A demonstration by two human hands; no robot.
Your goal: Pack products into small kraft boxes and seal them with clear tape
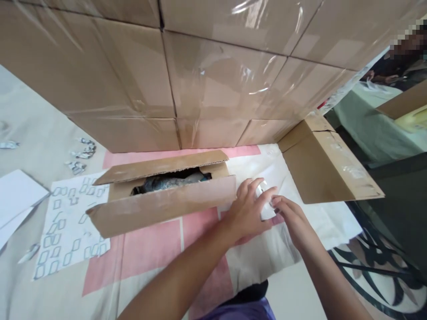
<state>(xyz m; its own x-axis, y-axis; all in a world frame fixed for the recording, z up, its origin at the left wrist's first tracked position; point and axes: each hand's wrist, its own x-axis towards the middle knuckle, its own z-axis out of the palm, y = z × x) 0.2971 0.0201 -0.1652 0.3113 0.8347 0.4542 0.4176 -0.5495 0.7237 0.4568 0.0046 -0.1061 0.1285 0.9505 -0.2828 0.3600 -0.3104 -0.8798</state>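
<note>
My left hand (248,206) and my right hand (293,220) meet over a small clear, pale object (265,202) that I cannot name, lying on white sheets (333,222). Left fingers curl over its top. The right fingertips pinch its right edge. Just left of the hands lies a long cardboard box (160,204) with its flaps partly open, and a dark grey item (170,181) shows inside.
A wall of taped cardboard cartons (207,66) stands behind. Another open carton (327,164) lies at the right. A white sheet of small stickers (70,222) and loose peeled bits (82,155) lie at the left. A person sits far right at another table (370,124).
</note>
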